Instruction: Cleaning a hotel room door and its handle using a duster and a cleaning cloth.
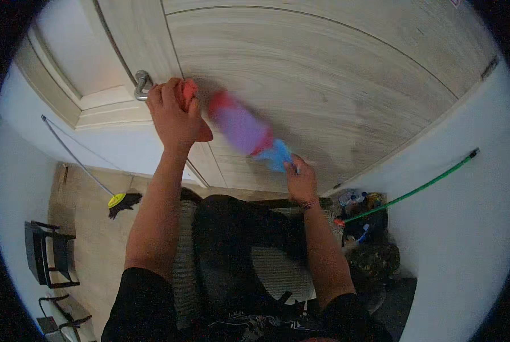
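A pale wood-grain door (pixel 323 85) stands before me. My left hand (pixel 173 113) grips a crumpled red cloth (pixel 188 94) against the door, just right of its metal lever handle (pixel 142 85). Lower and to the right, my right hand (pixel 302 177) holds the blue end of a long purple, red and blue duster (pixel 242 128). The duster slants up and left across the door panel and is blurred. Its tip is a short way right of the red cloth. My right fingers partly hide its blue end.
A mop with a yellow head (pixel 117 200) leans at the left wall, near a black chair (pixel 51 252). A green pole (pixel 409 194) leans against the right wall above bottles (pixel 352 197) and a dark bag-like pile (pixel 375 260). A ribbed mat or rug (pixel 280 271) lies below me.
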### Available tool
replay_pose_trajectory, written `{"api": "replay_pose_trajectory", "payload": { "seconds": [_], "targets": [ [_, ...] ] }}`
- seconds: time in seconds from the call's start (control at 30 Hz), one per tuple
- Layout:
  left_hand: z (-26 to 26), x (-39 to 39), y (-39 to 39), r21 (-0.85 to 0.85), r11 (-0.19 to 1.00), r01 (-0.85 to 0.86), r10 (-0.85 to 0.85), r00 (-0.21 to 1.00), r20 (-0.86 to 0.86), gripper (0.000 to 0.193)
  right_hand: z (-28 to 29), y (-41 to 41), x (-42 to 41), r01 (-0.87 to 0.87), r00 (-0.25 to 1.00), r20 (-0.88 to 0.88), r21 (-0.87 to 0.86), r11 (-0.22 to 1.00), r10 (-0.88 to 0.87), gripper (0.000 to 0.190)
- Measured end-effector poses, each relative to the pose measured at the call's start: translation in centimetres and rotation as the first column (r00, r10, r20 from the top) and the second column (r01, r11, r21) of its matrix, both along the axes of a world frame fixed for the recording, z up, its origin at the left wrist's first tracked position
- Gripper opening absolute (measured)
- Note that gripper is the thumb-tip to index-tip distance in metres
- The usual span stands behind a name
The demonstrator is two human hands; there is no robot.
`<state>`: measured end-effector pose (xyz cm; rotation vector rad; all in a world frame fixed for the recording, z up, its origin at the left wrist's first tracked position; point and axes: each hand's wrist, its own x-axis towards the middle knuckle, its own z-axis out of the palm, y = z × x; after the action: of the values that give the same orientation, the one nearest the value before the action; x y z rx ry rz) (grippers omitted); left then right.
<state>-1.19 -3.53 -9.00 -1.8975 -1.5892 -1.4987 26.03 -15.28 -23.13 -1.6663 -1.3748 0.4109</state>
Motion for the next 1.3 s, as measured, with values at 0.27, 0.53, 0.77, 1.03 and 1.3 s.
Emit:
{"api": "replay_pose_trajectory", "payload": {
  "seconds": [0.27,0.53,0.77,1.03,1.3],
  "targets": [
    [0.0,0.0,-0.1,-0.017,0.997,-0.078,0.078,0.997,-0.026,0.053,-0.9,2.1,-1.1,-0.086,0.995,0.045,-0.152,0.985,0.094,0.033],
    [0.3,-0.1,-0.2,0.01,0.994,-0.112,0.112,0.989,-0.1,0.054,4.0,2.2,-1.9,0.023,0.885,-0.465,0.01,1.0,-0.016,0.032],
    [0.1,0.2,-0.3,0.066,0.992,-0.112,0.118,0.988,-0.097,0.052,5.7,2.7,-0.2,0.124,0.598,-0.802,0.078,0.989,-0.012,0.038],
    [0.2,-0.5,-0.1,0.033,0.999,-0.006,0.008,0.999,-0.051,0.047,0.3,3.4,-2.9,0.065,0.936,-0.347,0.022,0.998,-0.054,0.047],
    [0.7,-0.2,0.3,0.084,0.996,-0.015,0.012,0.999,0.036,0.032,2.7,8.3,-6.4,-0.009,0.963,-0.268,-0.024,1.0,0.002,0.05]
  ]
}}
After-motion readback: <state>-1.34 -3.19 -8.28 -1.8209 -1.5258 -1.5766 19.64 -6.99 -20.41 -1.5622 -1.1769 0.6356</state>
